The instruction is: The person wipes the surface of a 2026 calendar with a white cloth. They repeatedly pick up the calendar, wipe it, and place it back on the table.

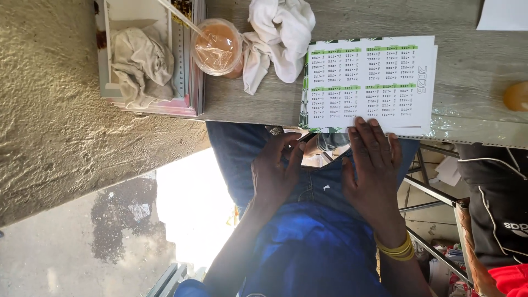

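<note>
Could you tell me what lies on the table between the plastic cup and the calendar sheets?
In the head view, a crumpled white cloth lies between the plastic cup and the calendar sheets.

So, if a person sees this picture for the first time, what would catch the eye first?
Probably the white sheet of printed tables with green bars, lying on the grey wooden table, with the right hand touching its near edge. Next, the plastic cup of brownish drink with a straw, left of a crumpled white cloth. The left hand rests on the blue jeans below.
</note>
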